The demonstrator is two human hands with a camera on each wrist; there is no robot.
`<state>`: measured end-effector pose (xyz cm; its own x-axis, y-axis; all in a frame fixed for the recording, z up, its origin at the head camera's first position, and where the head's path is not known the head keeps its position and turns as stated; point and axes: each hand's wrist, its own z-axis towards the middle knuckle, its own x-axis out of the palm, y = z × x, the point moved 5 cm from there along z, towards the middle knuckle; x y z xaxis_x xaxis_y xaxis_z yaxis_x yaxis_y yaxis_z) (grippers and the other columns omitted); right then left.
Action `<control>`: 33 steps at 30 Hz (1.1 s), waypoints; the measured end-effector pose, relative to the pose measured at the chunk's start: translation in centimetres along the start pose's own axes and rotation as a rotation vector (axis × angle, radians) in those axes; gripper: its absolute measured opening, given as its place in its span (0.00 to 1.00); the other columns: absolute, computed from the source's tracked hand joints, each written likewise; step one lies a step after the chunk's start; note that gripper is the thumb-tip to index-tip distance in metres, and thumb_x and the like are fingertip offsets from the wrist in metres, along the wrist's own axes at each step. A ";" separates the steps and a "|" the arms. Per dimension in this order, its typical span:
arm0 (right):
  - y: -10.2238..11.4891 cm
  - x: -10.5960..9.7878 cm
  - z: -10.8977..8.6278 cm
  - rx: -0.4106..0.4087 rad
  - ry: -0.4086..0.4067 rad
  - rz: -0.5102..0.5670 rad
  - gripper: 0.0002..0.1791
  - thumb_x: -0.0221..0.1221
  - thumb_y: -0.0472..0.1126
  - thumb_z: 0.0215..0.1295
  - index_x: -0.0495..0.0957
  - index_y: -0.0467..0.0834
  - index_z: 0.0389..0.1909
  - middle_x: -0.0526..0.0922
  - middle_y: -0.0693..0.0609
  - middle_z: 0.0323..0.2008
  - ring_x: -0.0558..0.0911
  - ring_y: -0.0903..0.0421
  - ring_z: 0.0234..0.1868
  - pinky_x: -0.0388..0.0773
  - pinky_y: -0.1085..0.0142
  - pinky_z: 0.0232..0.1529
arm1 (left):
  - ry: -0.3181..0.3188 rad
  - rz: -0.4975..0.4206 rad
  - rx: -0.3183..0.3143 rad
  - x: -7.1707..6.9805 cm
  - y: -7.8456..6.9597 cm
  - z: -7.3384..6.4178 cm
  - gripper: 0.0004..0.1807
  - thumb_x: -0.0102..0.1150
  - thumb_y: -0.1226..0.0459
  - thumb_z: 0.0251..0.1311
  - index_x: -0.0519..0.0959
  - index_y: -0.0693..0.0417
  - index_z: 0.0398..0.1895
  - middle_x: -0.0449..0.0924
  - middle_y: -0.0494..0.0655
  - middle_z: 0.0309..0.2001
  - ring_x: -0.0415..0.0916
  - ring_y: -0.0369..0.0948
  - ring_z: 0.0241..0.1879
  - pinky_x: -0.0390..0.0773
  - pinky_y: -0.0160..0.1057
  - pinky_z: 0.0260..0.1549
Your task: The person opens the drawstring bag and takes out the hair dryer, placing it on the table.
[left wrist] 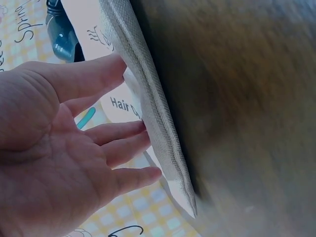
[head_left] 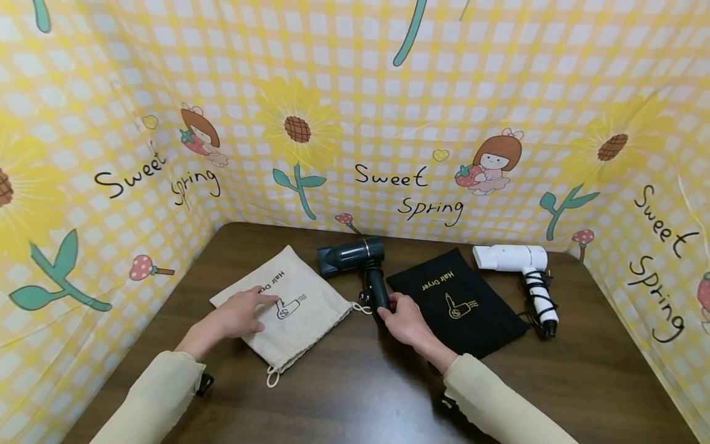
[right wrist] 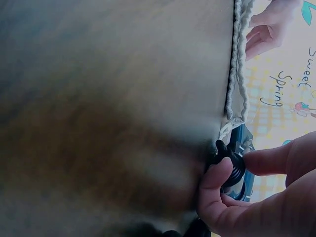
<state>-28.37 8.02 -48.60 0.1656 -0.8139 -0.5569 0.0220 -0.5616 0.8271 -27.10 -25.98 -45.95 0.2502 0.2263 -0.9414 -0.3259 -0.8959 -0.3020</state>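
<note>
A beige drawstring bag [head_left: 310, 308] printed "Hair Dryer" lies flat on the table, with my left hand [head_left: 238, 314] over its left part. In the left wrist view, the fingers of the left hand [left wrist: 74, 133] are spread and fairly straight, fingertips touching the bag's cloth [left wrist: 153, 108]. To the bag's right is a dark blue-green hair dryer [head_left: 355, 254], its nozzle pointing left. My right hand [head_left: 407, 317] holds the lower end of its handle between thumb and fingers. The right wrist view shows the right hand [right wrist: 261, 197] pinching the black handle end [right wrist: 232, 168].
Just right of my right hand lies a black "Hair Dryer" drawstring bag [head_left: 471, 308]. Beyond it, at the table's right, is a white hair dryer [head_left: 510, 258] with its black cord wound round the handle. A yellow checked cloth [head_left: 355, 123] hangs behind and beside the brown table [head_left: 344, 394].
</note>
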 end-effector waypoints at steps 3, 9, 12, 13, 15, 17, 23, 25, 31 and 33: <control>0.3 0.0 0.0 -0.003 -0.002 0.002 0.18 0.62 0.36 0.74 0.78 0.30 0.59 0.83 0.43 0.44 0.80 0.50 0.42 0.78 0.54 0.47 | -0.007 -0.003 -0.010 -0.1 0.1 -0.1 0.36 0.78 0.70 0.52 0.79 0.61 0.68 0.64 0.83 0.68 0.67 0.75 0.65 0.69 0.67 0.62; 0.5 0.1 0.0 0.003 0.002 -0.001 0.18 0.62 0.36 0.75 0.77 0.30 0.59 0.83 0.43 0.45 0.80 0.50 0.42 0.78 0.54 0.48 | -0.006 -0.005 -0.024 -0.2 0.0 -0.2 0.36 0.78 0.70 0.53 0.79 0.61 0.68 0.63 0.83 0.68 0.66 0.76 0.65 0.69 0.67 0.62; 0.5 0.2 -0.1 0.002 0.009 0.001 0.19 0.62 0.36 0.74 0.77 0.29 0.60 0.83 0.42 0.45 0.81 0.49 0.42 0.79 0.53 0.47 | -0.009 0.001 -0.025 -0.2 0.0 -0.1 0.36 0.78 0.70 0.52 0.79 0.61 0.67 0.64 0.82 0.68 0.67 0.76 0.65 0.69 0.67 0.62; 0.5 0.2 -0.1 0.001 0.009 0.000 0.19 0.62 0.36 0.74 0.77 0.29 0.60 0.84 0.42 0.45 0.81 0.50 0.42 0.79 0.54 0.47 | -0.010 0.004 -0.026 -0.2 0.1 -0.1 0.36 0.78 0.70 0.52 0.79 0.61 0.67 0.64 0.82 0.68 0.67 0.75 0.65 0.69 0.67 0.62; 0.5 0.3 -0.1 0.007 0.014 0.005 0.20 0.62 0.36 0.75 0.76 0.29 0.61 0.83 0.42 0.45 0.80 0.50 0.42 0.79 0.54 0.46 | -0.009 0.010 -0.027 -0.2 0.1 -0.1 0.36 0.79 0.70 0.52 0.79 0.61 0.67 0.64 0.82 0.68 0.67 0.75 0.65 0.69 0.67 0.62; 0.4 0.3 -0.1 0.008 0.018 0.012 0.19 0.62 0.36 0.75 0.77 0.30 0.60 0.83 0.43 0.44 0.80 0.50 0.40 0.79 0.55 0.44 | -0.004 0.015 -0.033 -0.2 0.2 0.0 0.36 0.79 0.70 0.52 0.79 0.60 0.67 0.65 0.82 0.68 0.67 0.75 0.65 0.69 0.67 0.62; 0.2 0.6 0.0 -0.003 0.026 0.027 0.18 0.63 0.37 0.74 0.77 0.30 0.58 0.82 0.44 0.41 0.80 0.51 0.37 0.79 0.58 0.39 | 0.010 0.020 -0.048 -0.3 0.4 0.2 0.36 0.78 0.71 0.53 0.79 0.60 0.68 0.64 0.82 0.68 0.67 0.75 0.65 0.69 0.67 0.61; 0.2 0.7 0.0 0.000 0.030 0.030 0.18 0.63 0.37 0.74 0.77 0.31 0.57 0.82 0.44 0.41 0.80 0.51 0.37 0.78 0.58 0.39 | 0.015 0.017 -0.054 -0.2 0.6 0.3 0.36 0.78 0.71 0.53 0.78 0.60 0.68 0.64 0.82 0.68 0.66 0.75 0.66 0.69 0.67 0.62; 0.2 0.6 0.0 0.015 0.029 0.030 0.19 0.64 0.38 0.74 0.76 0.30 0.59 0.81 0.44 0.41 0.79 0.51 0.37 0.78 0.58 0.38 | 0.014 0.004 -0.055 -0.1 0.6 0.2 0.36 0.78 0.71 0.52 0.78 0.60 0.68 0.63 0.83 0.69 0.65 0.75 0.66 0.68 0.67 0.62; 0.2 0.5 0.0 0.017 0.016 0.019 0.21 0.64 0.39 0.73 0.75 0.30 0.60 0.80 0.44 0.41 0.79 0.51 0.38 0.78 0.57 0.40 | 0.011 0.002 -0.052 -0.1 0.5 0.1 0.36 0.77 0.72 0.52 0.78 0.61 0.68 0.63 0.83 0.69 0.65 0.75 0.67 0.68 0.68 0.63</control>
<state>-28.24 7.54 -48.68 0.1819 -0.8218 -0.5399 0.0018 -0.5488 0.8359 -27.41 -26.38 -45.98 0.2595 0.2207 -0.9402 -0.2787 -0.9150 -0.2918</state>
